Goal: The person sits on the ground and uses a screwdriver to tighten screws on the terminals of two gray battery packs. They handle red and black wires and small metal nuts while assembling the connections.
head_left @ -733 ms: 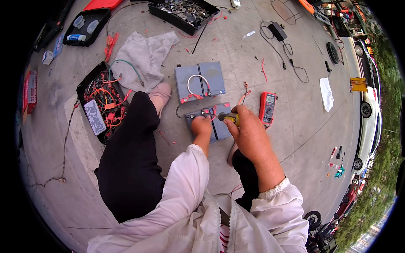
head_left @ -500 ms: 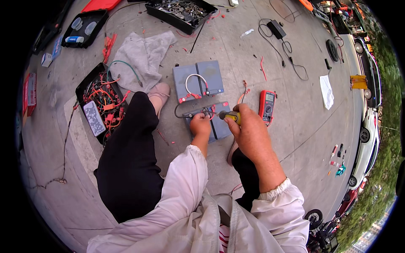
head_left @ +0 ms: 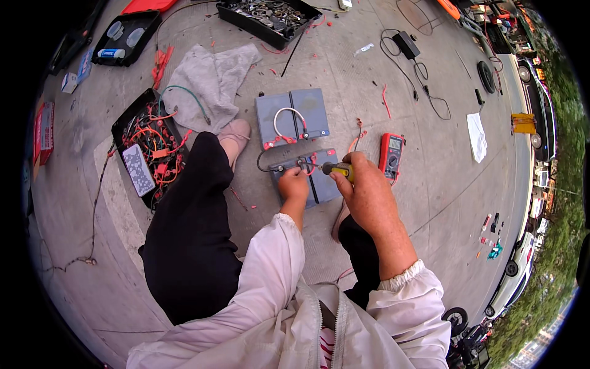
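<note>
Two grey batteries lie on the ground before me, the far battery (head_left: 270,117) beyond the near battery (head_left: 322,184). A white cable (head_left: 278,117) arches over the far one. A black cable (head_left: 259,161) curves from its left end down to the near battery. My right hand (head_left: 372,197) grips a screwdriver (head_left: 337,168) with a yellow and dark handle, its shaft pointing left to a terminal of the near battery. At that terminal, my left hand (head_left: 294,187) is closed with its fingertips pinched together; what they pinch is too small to tell.
Right of the batteries lies a red multimeter (head_left: 391,154). A black tray (head_left: 120,138) of red wires and a grey cloth (head_left: 206,83) lie to the left. Farther off are a bin of metal parts (head_left: 270,31), a corded adapter (head_left: 405,45) and a white sheet (head_left: 477,138).
Both hands stay at the near battery's terminal, with the screwdriver almost unmoved. The view has shifted slightly. At the right edge, a white car has moved lower in the picture.
</note>
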A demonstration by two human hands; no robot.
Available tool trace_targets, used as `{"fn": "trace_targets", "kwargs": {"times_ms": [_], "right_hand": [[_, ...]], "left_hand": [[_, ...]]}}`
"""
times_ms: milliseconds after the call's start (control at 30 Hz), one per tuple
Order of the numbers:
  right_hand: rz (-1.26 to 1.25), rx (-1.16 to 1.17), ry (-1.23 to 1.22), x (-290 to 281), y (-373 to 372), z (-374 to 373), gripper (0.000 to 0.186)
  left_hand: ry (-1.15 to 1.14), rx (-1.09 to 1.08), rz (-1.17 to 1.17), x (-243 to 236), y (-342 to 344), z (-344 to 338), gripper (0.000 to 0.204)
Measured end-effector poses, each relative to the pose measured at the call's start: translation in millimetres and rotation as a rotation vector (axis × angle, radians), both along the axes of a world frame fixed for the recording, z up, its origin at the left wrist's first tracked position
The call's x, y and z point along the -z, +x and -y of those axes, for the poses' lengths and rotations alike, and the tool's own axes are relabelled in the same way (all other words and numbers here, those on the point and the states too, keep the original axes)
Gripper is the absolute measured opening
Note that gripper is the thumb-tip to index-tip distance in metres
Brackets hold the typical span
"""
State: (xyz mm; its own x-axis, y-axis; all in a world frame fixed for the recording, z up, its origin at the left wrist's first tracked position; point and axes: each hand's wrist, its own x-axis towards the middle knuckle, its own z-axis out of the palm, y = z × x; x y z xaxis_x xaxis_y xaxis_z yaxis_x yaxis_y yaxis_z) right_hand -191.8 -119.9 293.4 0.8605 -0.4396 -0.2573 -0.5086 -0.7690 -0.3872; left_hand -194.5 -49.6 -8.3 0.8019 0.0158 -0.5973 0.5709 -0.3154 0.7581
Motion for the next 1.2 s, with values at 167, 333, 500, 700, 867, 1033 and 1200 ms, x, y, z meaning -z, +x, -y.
{"fn": "trace_targets", "kwargs": {"times_ms": [167, 333, 500, 700, 867, 1033, 1200], "right_hand": [[0.0, -0.034, 0.005, 0, 2, -2, 0.034], [0.049, -0.095, 0.006, 2, 2, -7, 0.035], [0.048, -0.105, 0.008, 1, 2, -9, 0.035], [-0.094, 0.038, 0.058, 0, 7, -8, 0.036], [-0.013, -0.044, 0.01, 2, 5, -7, 0.039], [0.003, 0.072, -0.01, 0, 8, -13, 0.037], [0.066, -0.07, -0.029, 7, 7, -9, 0.038]], "left_hand": [[0.063, 0.012, -0.007, 0, -1, -2, 0.025], [0.056, 0.003, -0.058, 4, 2, -5, 0.025], [0.126, 0.08, -0.096, -7, 0, -3, 0.027], [0.065, 0.024, -0.114, -7, 1, -6, 0.028], [0.035, 0.006, -0.194, -20, 2, -3, 0.027], [0.025, -0.019, -0.275, -31, 7, -3, 0.028], [0.018, -0.06, -0.315, -24, 8, -5, 0.03]]}}
